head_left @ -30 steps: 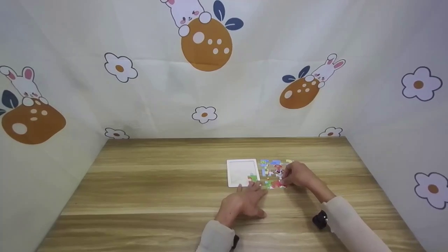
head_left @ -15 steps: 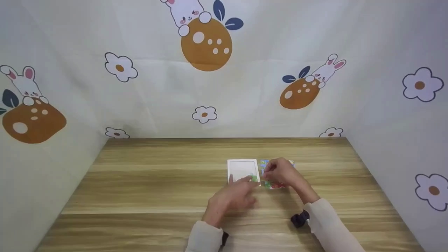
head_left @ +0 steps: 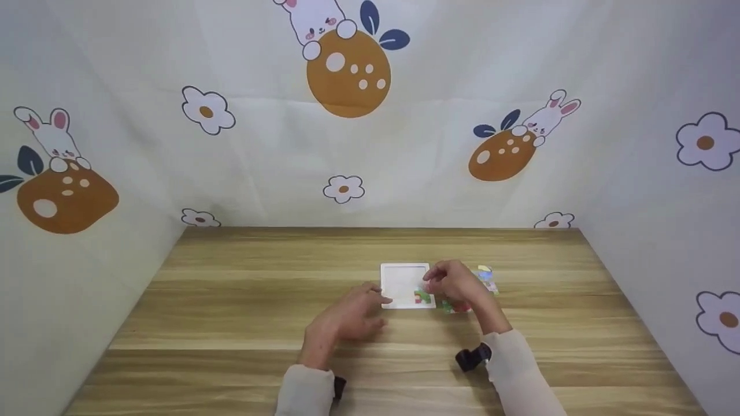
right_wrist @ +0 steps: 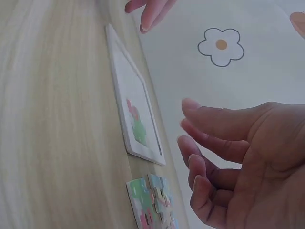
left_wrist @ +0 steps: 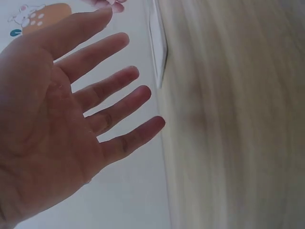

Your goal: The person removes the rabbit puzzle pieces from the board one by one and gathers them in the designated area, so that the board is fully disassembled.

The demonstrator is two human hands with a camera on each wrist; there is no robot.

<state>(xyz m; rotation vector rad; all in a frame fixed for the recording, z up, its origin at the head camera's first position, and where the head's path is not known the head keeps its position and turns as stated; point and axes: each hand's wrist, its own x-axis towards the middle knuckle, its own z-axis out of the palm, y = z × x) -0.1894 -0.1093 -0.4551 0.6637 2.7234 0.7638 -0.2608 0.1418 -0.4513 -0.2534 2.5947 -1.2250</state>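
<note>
A white puzzle tray (head_left: 399, 264) lies on the table, with green and red puzzle pieces (head_left: 422, 296) fitted in its near right corner. Above the tray's right side is my right hand (head_left: 455, 283), its fingers bent and the thumb close to the index finger. Something small and pale, seemingly a puzzle piece, shows at those fingertips; it is mostly hidden. My left hand (head_left: 352, 312) hovers at the tray's near left corner, fingers spread and holding nothing in the left wrist view. Right of the tray, more puzzle pieces (head_left: 485, 277) lie together, partly covered by the right hand.
The wooden table (head_left: 260, 289) reaches back to a patterned cloth (head_left: 277, 144) that hangs behind it and along both sides. Dark wrist cameras sit under both sleeves; the right one (head_left: 472, 357) is near the table surface.
My right hand has moved left from the loose pieces to the tray's right side. The left hand has drawn back leftward from the tray's near right corner, uncovering the fitted pieces.
</note>
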